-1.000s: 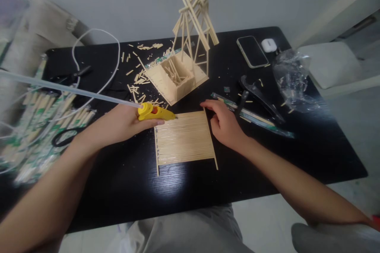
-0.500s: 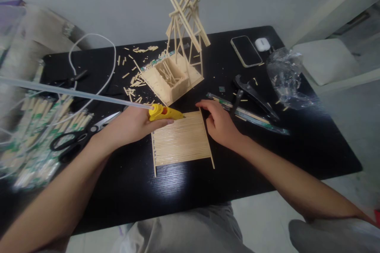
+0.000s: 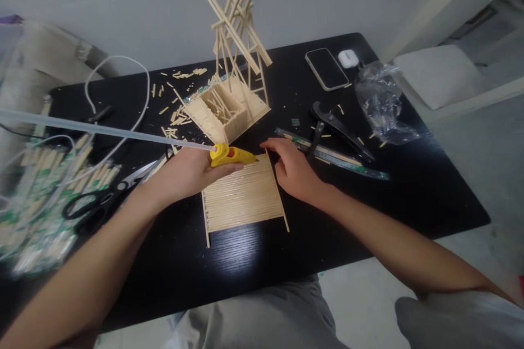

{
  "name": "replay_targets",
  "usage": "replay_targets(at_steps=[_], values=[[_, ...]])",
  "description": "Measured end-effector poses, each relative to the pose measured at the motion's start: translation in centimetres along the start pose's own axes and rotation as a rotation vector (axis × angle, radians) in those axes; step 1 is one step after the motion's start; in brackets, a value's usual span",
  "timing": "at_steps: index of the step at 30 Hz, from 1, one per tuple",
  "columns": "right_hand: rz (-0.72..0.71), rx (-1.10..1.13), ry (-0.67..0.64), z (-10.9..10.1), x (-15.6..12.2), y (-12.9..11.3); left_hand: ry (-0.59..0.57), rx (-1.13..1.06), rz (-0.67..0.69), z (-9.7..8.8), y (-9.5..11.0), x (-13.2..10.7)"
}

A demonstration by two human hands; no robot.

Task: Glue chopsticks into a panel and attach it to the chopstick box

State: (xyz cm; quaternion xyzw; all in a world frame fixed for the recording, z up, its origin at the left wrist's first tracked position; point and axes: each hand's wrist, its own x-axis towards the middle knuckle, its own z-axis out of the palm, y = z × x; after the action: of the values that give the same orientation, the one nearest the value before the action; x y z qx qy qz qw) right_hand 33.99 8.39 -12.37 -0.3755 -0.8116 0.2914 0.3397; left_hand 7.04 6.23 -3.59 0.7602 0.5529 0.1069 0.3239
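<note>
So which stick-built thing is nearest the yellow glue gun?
The flat stick panel, lying at the tip of the yellow glue gun in the left hand. The small box and the tall frame both stand farther back.

The person's left hand point(image 3: 188, 172) grips a yellow glue gun point(image 3: 230, 156), a long translucent glue stick point(image 3: 123, 133) jutting from its back, the nozzle near the far edge of a flat panel of pale wooden sticks point(image 3: 245, 199). The right hand point(image 3: 292, 169) rests at the panel's far right corner. Beyond stands a pale stick tower with crossed arms point(image 3: 235, 22). Black-handled scissors point(image 3: 98, 196) lie at left, a dark-screened phone point(image 3: 326, 69) at far right.
</note>
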Motion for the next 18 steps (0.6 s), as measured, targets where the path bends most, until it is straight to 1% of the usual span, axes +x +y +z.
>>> replay_targets(at_steps=[4,7,12,18], values=[[0.006,0.006,0.004,0.1,0.0,0.1,-0.004,0.078,-0.017,0.1,0.7,0.5],[0.011,0.005,0.009,0.2,0.0,0.1,-0.003,0.085,-0.016,0.1,1.1,0.9],[-0.004,0.001,0.006,0.1,0.1,0.0,0.016,0.038,0.023,0.2,1.5,1.5],[0.007,-0.001,-0.004,0.0,0.1,0.0,0.051,0.066,-0.023,0.7,1.6,1.8]])
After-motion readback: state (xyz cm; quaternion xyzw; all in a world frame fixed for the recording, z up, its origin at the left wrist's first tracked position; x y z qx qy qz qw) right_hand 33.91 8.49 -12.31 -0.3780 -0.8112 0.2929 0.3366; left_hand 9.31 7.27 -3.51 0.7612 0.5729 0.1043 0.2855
